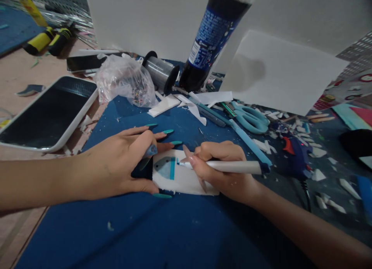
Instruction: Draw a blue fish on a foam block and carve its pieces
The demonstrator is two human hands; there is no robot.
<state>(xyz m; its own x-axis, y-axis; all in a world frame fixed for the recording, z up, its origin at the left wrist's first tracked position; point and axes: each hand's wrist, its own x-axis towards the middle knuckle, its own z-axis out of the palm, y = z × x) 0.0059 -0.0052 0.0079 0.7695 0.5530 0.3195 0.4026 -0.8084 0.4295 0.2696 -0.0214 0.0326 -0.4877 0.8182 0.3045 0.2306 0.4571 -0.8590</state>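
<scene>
At the far left a white-edged phone (46,110) lies screen up, with a crumpled clear bag (124,81) beyond the left hand (128,160). This hand is spread, closed on nothing, thumb and teal-nailed fingers straddling the left end of the white piece (188,185). The piece lies flat on the blue mat (130,234) between both hands, its edges slightly rough. From its left end it shows a pale grey-blue pointed shape with dark dots, an upright bright blue band, then a short blue mark. Behind stands the bottle (213,36), dark inside; its blue label carries white print too small to read and a white panel. The right hand (225,164) grips a white marker (235,167), blue tip at the short mark. Further right are blue scissors (263,125).
</scene>
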